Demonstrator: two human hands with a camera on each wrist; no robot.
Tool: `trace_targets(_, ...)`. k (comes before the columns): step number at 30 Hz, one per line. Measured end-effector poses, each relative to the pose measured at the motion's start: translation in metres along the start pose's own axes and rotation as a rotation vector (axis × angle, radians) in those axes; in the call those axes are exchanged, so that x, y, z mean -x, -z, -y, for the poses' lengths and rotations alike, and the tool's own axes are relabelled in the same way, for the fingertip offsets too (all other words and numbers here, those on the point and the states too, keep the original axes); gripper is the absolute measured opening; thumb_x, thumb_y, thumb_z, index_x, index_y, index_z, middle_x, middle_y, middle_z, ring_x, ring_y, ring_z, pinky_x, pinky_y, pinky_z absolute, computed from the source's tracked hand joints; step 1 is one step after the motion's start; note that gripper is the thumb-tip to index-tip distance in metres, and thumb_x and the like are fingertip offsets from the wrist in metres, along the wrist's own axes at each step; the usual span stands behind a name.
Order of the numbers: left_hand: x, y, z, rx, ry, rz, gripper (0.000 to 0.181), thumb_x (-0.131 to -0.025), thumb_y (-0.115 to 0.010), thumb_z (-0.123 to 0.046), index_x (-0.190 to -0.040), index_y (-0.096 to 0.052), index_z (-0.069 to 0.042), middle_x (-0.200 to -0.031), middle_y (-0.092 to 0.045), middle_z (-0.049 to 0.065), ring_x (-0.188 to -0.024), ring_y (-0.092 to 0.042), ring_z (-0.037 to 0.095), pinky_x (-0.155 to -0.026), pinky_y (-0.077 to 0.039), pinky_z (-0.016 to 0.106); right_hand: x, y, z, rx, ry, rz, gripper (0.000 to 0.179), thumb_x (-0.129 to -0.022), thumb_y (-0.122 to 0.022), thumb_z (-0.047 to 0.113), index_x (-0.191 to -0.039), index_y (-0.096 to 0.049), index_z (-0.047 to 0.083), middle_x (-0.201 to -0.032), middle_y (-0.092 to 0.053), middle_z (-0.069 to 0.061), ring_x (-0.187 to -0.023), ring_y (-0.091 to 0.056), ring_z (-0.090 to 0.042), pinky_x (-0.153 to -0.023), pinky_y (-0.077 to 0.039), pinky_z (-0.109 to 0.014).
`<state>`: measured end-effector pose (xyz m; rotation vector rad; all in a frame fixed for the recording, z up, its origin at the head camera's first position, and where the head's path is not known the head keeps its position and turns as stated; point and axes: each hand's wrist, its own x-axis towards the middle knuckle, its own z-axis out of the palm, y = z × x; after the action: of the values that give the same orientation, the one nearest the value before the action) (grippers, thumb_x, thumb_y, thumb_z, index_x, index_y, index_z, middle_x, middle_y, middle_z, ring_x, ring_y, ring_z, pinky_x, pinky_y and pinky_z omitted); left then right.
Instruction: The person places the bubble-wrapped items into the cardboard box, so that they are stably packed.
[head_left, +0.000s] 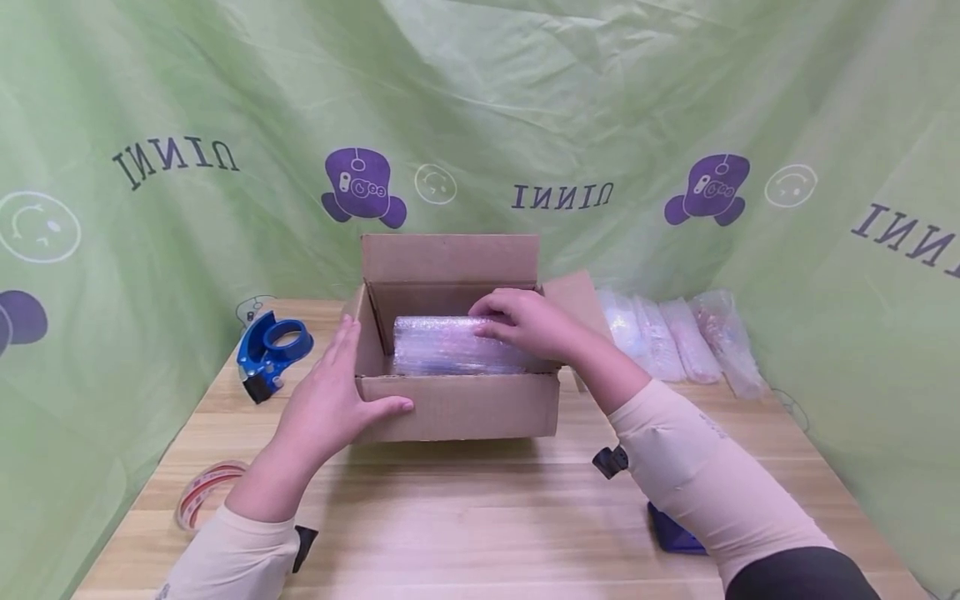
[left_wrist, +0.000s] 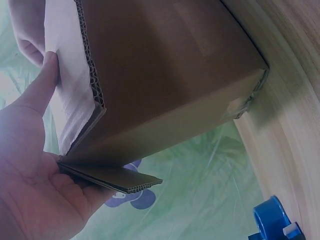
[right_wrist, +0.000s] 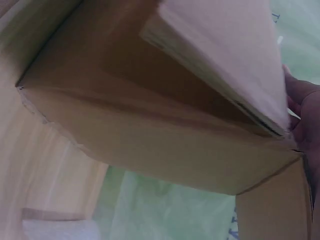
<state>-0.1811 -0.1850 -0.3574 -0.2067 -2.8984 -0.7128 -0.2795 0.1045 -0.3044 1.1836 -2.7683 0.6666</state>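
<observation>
An uncovered brown cardboard box (head_left: 461,408) stands mid-table with its flaps folded outward. Inside it lie shiny bubble-wrapped packages (head_left: 435,346), mostly behind the front wall. My left hand (head_left: 330,400) rests at the box's front left corner, fingers straight along the left flap and thumb across the front. In the left wrist view the thumb (left_wrist: 47,75) lies on the pale front flap (left_wrist: 75,105). My right hand (head_left: 532,321) reaches over the right side and pinches the top of a bubble-wrapped package with bent fingers; in the right wrist view the box wall hides most of it.
Several bubble-wrapped packages (head_left: 686,342) lie at the back right. A blue tape dispenser (head_left: 273,350) stands at the left, with a tape roll (head_left: 206,492) nearer me. A dark blue object (head_left: 675,533) shows under the right forearm. A green curtain (head_left: 480,108) surrounds the table.
</observation>
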Motion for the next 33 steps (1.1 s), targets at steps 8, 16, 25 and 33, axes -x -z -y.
trace_targets(8,0.000,-0.001,0.000,0.004,0.000,-0.008,0.135,-0.065,-0.068,-0.080,-0.159,-0.003,-0.008,-0.166,-0.002,0.012,-0.147,-0.021,0.043,-0.110,-0.031,0.064,0.001,-0.009,-0.002,0.011,0.033,-0.032,0.024,-0.093,-0.067,0.035,-0.111,-0.070,0.019,-0.107,-0.068,0.007,-0.102,-0.062,-0.009,-0.093,-0.051,-0.031)
trace_targets(16,0.000,-0.002,-0.001,-0.003,-0.007,-0.017,0.135,-0.065,-0.068,-0.081,-0.159,-0.004,-0.008,-0.165,-0.004,0.014,-0.146,-0.022,0.044,-0.109,-0.031,0.065,0.006,-0.010,-0.005,-0.107,-0.016,-0.134,0.021,-0.094,-0.067,0.027,-0.113,-0.069,0.017,-0.107,-0.068,0.005,-0.098,-0.062,-0.009,-0.090,-0.052,-0.031)
trace_targets(25,-0.001,-0.004,0.000,-0.006,-0.002,-0.013,0.136,-0.064,-0.068,-0.081,-0.158,-0.003,-0.007,-0.165,-0.003,0.013,-0.146,-0.023,0.045,-0.109,-0.031,0.065,0.010,-0.013,-0.009,-0.158,-0.022,-0.183,0.023,-0.096,-0.064,0.027,-0.112,-0.068,0.012,-0.106,-0.067,0.003,-0.096,-0.062,-0.011,-0.088,-0.052,-0.032)
trace_targets(33,-0.001,-0.003,-0.002,-0.011,0.006,-0.004,0.136,-0.064,-0.067,-0.082,-0.159,-0.003,-0.008,-0.166,-0.003,0.013,-0.146,-0.022,0.044,-0.110,-0.031,0.064,0.013,-0.009,-0.012,-0.232,-0.047,-0.250,0.027,-0.098,-0.061,0.025,-0.118,-0.066,0.007,-0.108,-0.065,-0.002,-0.096,-0.060,-0.015,-0.087,-0.052,-0.035)
